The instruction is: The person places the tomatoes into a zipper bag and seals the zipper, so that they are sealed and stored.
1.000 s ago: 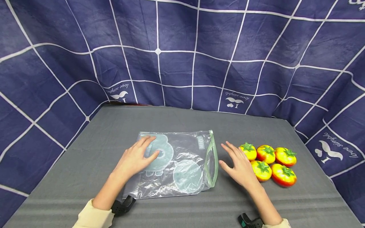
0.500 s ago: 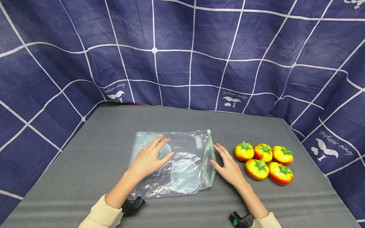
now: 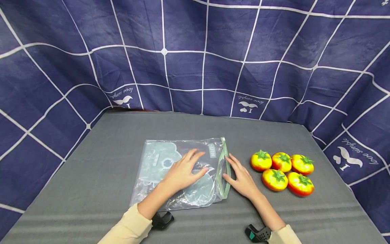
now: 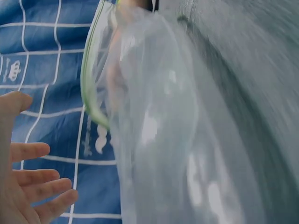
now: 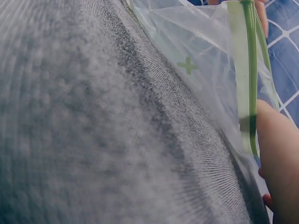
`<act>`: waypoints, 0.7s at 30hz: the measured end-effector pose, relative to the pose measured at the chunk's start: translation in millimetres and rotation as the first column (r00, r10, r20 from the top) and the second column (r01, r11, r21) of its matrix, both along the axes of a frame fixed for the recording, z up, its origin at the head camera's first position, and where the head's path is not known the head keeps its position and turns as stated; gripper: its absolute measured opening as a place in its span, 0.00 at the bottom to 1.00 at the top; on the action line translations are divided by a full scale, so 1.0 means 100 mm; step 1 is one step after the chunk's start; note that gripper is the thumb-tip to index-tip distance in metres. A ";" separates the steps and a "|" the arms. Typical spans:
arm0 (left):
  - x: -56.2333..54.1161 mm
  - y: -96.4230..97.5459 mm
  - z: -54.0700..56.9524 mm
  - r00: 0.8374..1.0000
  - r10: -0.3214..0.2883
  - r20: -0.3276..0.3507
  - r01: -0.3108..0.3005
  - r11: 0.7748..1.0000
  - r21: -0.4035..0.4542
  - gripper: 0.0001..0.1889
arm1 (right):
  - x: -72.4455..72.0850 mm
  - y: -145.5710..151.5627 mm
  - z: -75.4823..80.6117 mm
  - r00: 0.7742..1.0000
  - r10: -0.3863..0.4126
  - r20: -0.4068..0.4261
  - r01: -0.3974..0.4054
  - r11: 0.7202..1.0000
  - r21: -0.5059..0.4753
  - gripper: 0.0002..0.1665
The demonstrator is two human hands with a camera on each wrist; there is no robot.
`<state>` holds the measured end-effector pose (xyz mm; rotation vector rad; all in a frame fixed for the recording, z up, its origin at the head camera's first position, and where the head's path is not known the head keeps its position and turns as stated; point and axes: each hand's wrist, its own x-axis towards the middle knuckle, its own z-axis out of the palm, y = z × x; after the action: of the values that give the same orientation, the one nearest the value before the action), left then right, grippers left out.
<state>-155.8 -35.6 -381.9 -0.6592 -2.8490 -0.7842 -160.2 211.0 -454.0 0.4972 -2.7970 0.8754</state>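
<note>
A clear zip bag (image 3: pixel 158 161) with pale blue-green printed shapes lies flat on the grey table, its green zipper edge (image 3: pixel 224 189) facing right and the mouth gaping slightly. My left hand (image 3: pixel 184 171) hovers over the bag's middle, fingers spread and holding nothing; in the left wrist view its fingers (image 4: pixel 44 189) stand apart from the plastic. At the mouth, my right hand (image 3: pixel 242 179) has its fingertips and thumb right at the green edge. The right wrist view shows the thumb side (image 5: pixel 275 140) against the green zipper strip (image 5: pixel 250 70), with the other fingers mostly hidden.
Several yellow-and-red, tomato-like fruits (image 3: pixel 274 180) with green leafy tops sit in two rows right of my right hand. A blue curtain (image 3: pixel 182 67) with white grid lines hangs behind and beside the grey table (image 3: pixel 122 128). Both wrists carry black devices (image 3: pixel 257 234).
My left hand has moved right across the bag, from its left part to its middle. My right hand has shifted left from beside the fruits to the zipper edge. Bag and fruits stay put.
</note>
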 end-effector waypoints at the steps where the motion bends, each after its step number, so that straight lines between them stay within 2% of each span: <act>1: 0.00 0.05 0.00 1.000 -0.014 0.005 0.014 1.000 -0.003 0.30 | 0.00 0.00 -0.01 1.000 0.004 0.000 -0.004 1.000 0.012 0.39; 7: -0.04 0.26 0.00 0.998 -0.069 0.012 0.069 0.998 0.010 0.29 | 0.01 0.02 -0.04 0.999 0.036 0.030 -0.038 0.995 0.088 0.40; 12: -0.10 0.39 -0.01 0.997 -0.073 0.021 0.073 0.997 0.021 0.29 | 0.02 0.02 -0.02 0.997 0.048 0.068 -0.054 0.995 0.089 0.40; 17: -0.15 0.48 -0.04 0.997 -0.071 0.009 0.070 0.997 0.032 0.29 | 0.03 0.03 -0.01 0.997 0.051 0.057 -0.057 0.992 0.109 0.38; 21: -0.18 0.52 -0.07 0.998 -0.061 0.022 0.059 0.996 0.073 0.27 | 0.03 0.03 -0.02 0.997 0.060 0.043 -0.065 0.990 0.128 0.37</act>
<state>-173.4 16.8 -388.6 -0.7328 -2.8187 -0.9058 -156.9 214.4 -455.7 0.5959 -2.9012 0.7261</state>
